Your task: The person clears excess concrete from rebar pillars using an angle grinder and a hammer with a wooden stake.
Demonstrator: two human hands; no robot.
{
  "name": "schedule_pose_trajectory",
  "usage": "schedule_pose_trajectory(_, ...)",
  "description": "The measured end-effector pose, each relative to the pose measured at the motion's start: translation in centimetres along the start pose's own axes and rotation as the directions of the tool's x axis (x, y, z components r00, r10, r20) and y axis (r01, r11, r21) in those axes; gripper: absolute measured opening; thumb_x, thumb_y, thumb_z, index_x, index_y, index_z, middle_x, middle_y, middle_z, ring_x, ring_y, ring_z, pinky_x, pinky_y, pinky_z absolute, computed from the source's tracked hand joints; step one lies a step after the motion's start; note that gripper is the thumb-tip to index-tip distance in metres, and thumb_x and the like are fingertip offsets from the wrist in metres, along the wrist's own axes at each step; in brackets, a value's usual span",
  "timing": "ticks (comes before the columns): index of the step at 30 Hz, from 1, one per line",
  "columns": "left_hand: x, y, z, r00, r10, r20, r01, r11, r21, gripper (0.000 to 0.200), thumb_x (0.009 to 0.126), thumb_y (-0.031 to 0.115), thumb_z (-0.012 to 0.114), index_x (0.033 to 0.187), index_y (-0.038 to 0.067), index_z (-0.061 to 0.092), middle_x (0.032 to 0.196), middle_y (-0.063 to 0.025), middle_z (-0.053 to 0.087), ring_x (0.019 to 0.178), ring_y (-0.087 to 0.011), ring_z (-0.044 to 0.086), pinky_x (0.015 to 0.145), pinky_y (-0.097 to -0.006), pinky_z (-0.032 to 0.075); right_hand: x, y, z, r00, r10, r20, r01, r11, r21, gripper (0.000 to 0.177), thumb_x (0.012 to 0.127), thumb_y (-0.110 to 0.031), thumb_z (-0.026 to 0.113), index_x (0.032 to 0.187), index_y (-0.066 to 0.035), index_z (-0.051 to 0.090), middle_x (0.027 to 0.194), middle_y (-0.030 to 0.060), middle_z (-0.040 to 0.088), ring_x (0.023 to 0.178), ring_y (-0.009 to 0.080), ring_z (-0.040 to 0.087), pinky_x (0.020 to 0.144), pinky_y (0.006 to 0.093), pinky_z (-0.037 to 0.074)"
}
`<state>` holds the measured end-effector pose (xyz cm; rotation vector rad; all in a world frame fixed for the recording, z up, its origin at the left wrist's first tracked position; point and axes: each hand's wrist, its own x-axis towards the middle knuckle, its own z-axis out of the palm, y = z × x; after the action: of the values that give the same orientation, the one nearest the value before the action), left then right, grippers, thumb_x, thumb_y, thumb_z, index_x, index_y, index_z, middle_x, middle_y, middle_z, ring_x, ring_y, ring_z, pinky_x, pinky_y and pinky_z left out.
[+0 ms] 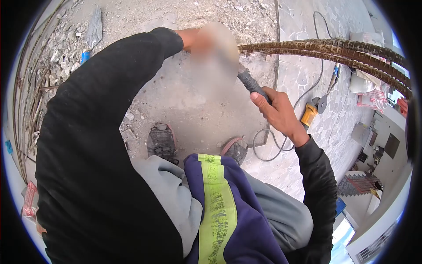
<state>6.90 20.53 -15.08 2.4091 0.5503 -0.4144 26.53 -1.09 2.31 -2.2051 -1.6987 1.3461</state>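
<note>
My right hand (280, 112) is wrapped round a dark, rough-looking handle (251, 81), its thumb lying along it. The handle slants up and left into a blurred patch, which hides its far end. My left hand (198, 40) reaches into the same patch, so its fingers and anything in them cannot be made out. From the right, a bundle of rusty ribbed steel bars (325, 47) runs up to that patch, close to my left hand.
A yellow angle grinder (310, 114) with its cord lies on the patterned tile floor (299, 70) to the right. A trowel (94, 28) rests on rubble (61, 48) at upper left. More rusty bars (22, 101) line the left edge. My shoes (161, 141) stand on dusty concrete.
</note>
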Motion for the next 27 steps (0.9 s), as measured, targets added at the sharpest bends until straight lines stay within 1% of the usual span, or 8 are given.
schedule_pose_trajectory(3, -4.7, 4.5, 2.2, 0.99, -0.14, 0.009, 0.136, 0.935, -0.327, 0.034, 0.1, 0.037, 0.057, 0.116, 0.007, 0.063, 0.091, -0.0134, 0.068, 0.079, -0.0289, 0.068, 0.068, -0.041, 0.052, -1.6, -2.3, -1.4, 1.0, 0.025, -0.014, -0.022, 0.984, 0.175, 0.056, 0.099, -0.052, 0.061, 0.078, -0.001, 0.057, 0.057, 0.0027, 0.045, 0.051, 0.0101, 0.045, 0.047, 0.032, 0.04)
schedule_pose_trajectory(5, -5.1, 6.0, 6.0, 0.952, -0.306, 0.018, 0.115, 0.305, -0.945, 0.038, 0.102, 0.044, 0.053, 0.115, 0.009, 0.056, 0.08, -0.0032, 0.058, 0.066, -0.0157, 0.058, 0.059, -0.0329, 0.048, -1.8, -4.3, -2.7, 0.992, 0.124, -0.019, -0.117, 0.972, 0.203, 0.046, 0.101, -0.046, 0.061, 0.082, -0.005, 0.056, 0.059, -0.004, 0.046, 0.048, 0.0039, 0.043, 0.043, 0.0239, 0.035)
schedule_pose_trajectory(6, -5.0, 7.1, 7.2, 0.954, -0.3, 0.015, 0.107, 0.291, -0.951, 0.038, 0.102, 0.044, 0.053, 0.115, 0.009, 0.056, 0.08, -0.0032, 0.058, 0.066, -0.0157, 0.058, 0.059, -0.0329, 0.048, -1.7, -5.0, -3.1, 0.991, 0.129, -0.04, -0.121, 0.978, 0.171, 0.044, 0.102, -0.045, 0.06, 0.083, -0.005, 0.055, 0.058, -0.0032, 0.046, 0.046, 0.0055, 0.045, 0.042, 0.0248, 0.037)
schedule_pose_trajectory(8, -3.9, 9.6, 8.7, 0.962, -0.267, 0.052, -0.039, -0.325, -0.945, 0.038, 0.104, 0.047, 0.05, 0.114, 0.011, 0.051, 0.077, 0.0034, 0.047, 0.063, -0.0083, 0.048, 0.057, -0.0271, 0.044, -1.1, -6.7, -3.7, 0.985, 0.162, -0.052, -0.153, 0.977, 0.148, 0.046, 0.102, -0.047, 0.058, 0.084, -0.005, 0.054, 0.057, -0.0024, 0.047, 0.046, 0.0068, 0.047, 0.042, 0.0254, 0.038)
schedule_pose_trajectory(9, -3.0, 10.3, 9.5, 0.965, -0.261, 0.018, -0.102, -0.438, -0.893, 0.038, 0.104, 0.045, 0.049, 0.114, 0.009, 0.05, 0.082, 0.0, 0.051, 0.063, -0.0116, 0.051, 0.06, -0.0311, 0.049, -0.6, -7.3, -4.2, 0.986, 0.153, -0.066, -0.151, 0.988, 0.044, 0.048, 0.102, -0.049, 0.057, 0.083, -0.005, 0.054, 0.058, -0.0014, 0.048, 0.046, 0.008, 0.048, 0.041, 0.0261, 0.039)
schedule_pose_trajectory(16, 1.0, 11.7, 10.1, 0.936, -0.342, 0.087, -0.14, -0.585, -0.799, 0.032, 0.104, 0.044, 0.052, 0.106, 0.013, 0.05, 0.078, 0.0026, 0.05, 0.064, -0.01, 0.05, 0.058, -0.0286, 0.047, 3.0, -9.9, -4.4, 0.991, 0.064, -0.121, -0.095, 0.957, -0.273, 0.053, 0.101, -0.049, 0.058, 0.084, 0.001, 0.057, 0.06, 0.008, 0.051, 0.05, 0.0165, 0.053, 0.046, 0.0349, 0.043)
schedule_pose_trajectory(19, 1.3, 12.5, 10.8, 0.909, -0.405, 0.094, -0.184, -0.594, -0.783, 0.03, 0.104, 0.043, 0.052, 0.105, 0.013, 0.05, 0.077, 0.0025, 0.05, 0.063, -0.0095, 0.049, 0.056, -0.0279, 0.046, 3.4, -11.3, -3.7, 0.962, -0.228, -0.15, 0.129, 0.864, -0.487, 0.053, 0.1, -0.044, 0.06, 0.084, 0.006, 0.056, 0.064, 0.0256, 0.052, 0.053, 0.0398, 0.053, 0.053, 0.0466, 0.041)
schedule_pose_trajectory(27, 1.5, 14.0, 10.8, 0.883, -0.462, 0.081, -0.24, -0.594, -0.768, 0.026, 0.102, 0.039, 0.052, 0.103, 0.013, 0.047, 0.074, 0.0027, 0.047, 0.057, -0.0092, 0.046, 0.053, -0.0278, 0.044, 7.0, -9.5, -1.0, 0.872, -0.487, -0.044, 0.329, 0.652, -0.683, 0.043, 0.1, -0.034, 0.061, 0.081, 0.005, 0.058, 0.067, 0.0276, 0.06, 0.06, 0.0466, 0.061, 0.055, 0.0519, 0.049)
